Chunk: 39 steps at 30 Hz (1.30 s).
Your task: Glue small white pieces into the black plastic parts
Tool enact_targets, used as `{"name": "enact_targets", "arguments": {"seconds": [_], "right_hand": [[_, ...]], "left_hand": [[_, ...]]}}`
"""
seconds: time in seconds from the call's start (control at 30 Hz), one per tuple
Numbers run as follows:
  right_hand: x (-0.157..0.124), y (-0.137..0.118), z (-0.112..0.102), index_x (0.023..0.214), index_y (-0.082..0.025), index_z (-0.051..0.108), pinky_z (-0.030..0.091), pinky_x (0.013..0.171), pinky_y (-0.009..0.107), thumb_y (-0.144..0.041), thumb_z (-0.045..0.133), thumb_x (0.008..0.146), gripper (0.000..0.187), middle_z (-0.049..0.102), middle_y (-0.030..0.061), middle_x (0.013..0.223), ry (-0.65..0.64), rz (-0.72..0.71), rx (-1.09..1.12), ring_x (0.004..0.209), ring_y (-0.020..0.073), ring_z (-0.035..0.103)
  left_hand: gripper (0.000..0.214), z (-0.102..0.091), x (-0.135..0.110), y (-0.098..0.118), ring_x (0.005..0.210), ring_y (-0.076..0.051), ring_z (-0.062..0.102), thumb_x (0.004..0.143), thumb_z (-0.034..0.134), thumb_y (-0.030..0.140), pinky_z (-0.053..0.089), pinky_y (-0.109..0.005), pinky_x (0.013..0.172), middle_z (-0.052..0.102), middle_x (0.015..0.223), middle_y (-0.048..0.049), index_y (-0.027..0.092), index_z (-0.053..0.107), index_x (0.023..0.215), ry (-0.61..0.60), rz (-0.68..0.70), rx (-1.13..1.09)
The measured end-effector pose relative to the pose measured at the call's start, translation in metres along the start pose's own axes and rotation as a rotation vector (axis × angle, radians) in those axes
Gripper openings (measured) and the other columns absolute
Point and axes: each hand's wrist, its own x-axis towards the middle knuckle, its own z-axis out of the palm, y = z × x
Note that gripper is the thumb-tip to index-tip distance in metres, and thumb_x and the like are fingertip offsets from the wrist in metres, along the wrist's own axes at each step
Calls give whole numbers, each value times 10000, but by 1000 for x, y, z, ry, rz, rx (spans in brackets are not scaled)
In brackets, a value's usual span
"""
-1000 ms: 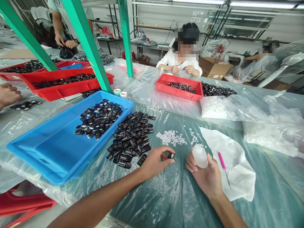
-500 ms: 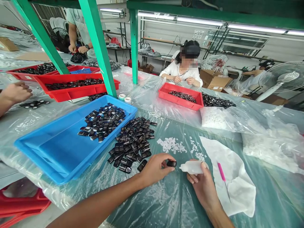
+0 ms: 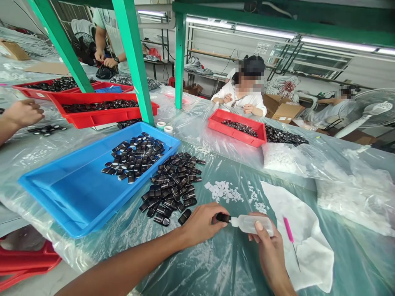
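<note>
My left hand [image 3: 202, 224] pinches a small black part [image 3: 222, 217] just above the plastic-covered table. My right hand [image 3: 268, 243] grips a small translucent squeeze bottle [image 3: 251, 224] lying sideways, with its nozzle touching the black part. A pile of black parts [image 3: 173, 185] lies just left of my left hand. Small white pieces [image 3: 224, 191] are scattered beyond my hands. A pink-handled pick [image 3: 290, 234] rests on a white cloth [image 3: 305, 234] to the right.
A blue tray [image 3: 70, 193] holding several black parts sits at left. Red trays [image 3: 237, 131] [image 3: 98, 115] stand farther back. Green posts [image 3: 135, 61] rise from the table. A co-worker's hand [image 3: 23, 113] rests at far left. Another person [image 3: 243, 94] sits opposite. Bags of white pieces [image 3: 354, 185] lie right.
The bottle has gone from upright in my right hand to lying sideways, and its nozzle has moved left until it meets the black part. The view has shifted slightly.
</note>
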Motion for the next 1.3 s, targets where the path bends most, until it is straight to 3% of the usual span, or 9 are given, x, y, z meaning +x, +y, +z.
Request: {"name": "enact_targets", "arguments": {"seconds": [0.23,0.47,0.63,1.0,1.3], "right_hand": [[-6,-3,-2,963,-200,607,463,638,277,-456,663,716,360,600,55,972,134,-158,-227,798,196,558],[-9,-6,-3,927,-195,621,478,652,283,-447,656,717,330,613,63,946,68,-235,-265,814,213,584],[-13,-11,3,967,-190,602,463,720,297,-424,650,735,332,606,67,989,134,-234,-278,865,218,571],[-11,-4,-5,982,-175,613,469,632,264,-375,637,760,300,637,75,961,75,-385,-357,795,200,610],[-11,-3,-6,985,-184,607,473,654,243,-362,633,774,276,623,66,973,70,-417,-351,811,181,599]], "left_hand": [[209,0,-1,0,731,-142,571,821,593,257,399,-193,578,637,943,-34,211,650,1017,-9,-1,-6],[161,-1,0,0,726,-129,567,810,601,218,397,-186,583,633,906,-16,202,644,964,10,21,11],[164,0,0,0,703,-124,566,801,614,223,394,-186,577,626,916,-15,199,635,962,13,25,33],[255,3,-1,-5,688,-114,569,793,642,259,413,-195,582,593,964,-14,235,624,1047,22,38,22],[162,5,1,-9,744,-113,582,833,572,195,439,-194,662,587,926,-21,196,667,965,55,105,-14]]}}
